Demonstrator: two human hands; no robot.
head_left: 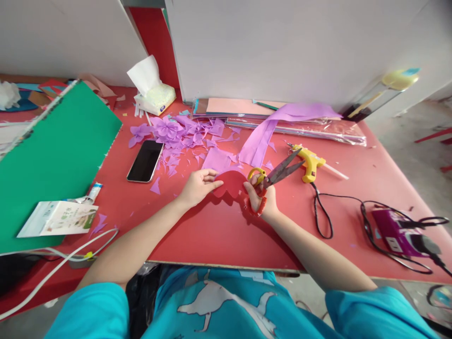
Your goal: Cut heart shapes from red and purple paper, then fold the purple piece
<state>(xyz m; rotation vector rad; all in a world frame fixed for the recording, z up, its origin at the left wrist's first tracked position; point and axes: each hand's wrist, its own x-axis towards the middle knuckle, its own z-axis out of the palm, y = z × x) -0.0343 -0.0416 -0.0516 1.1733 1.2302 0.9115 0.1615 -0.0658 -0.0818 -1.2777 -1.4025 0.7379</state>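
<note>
A red paper cutout [231, 183] with a scalloped lower edge is held between my two hands above the red table. My left hand [199, 187] pinches its left end between thumb and fingers. On the other side, my right hand [263, 197] has its thumb at the paper's right end. That same hand also keeps hold of scissors [282, 170] with yellow and orange-red handles, their blades pointing right and slightly parted. Just beyond the cutout lies a square of purple paper [218, 160].
Purple paper flowers [167, 132] and scraps lie behind a phone [145, 161]. A tissue box [155, 98] stands at the back. To the right are a yellow glue gun [308, 162] and a purple power strip [397, 230] with cords. A green board [63, 160] leans at left.
</note>
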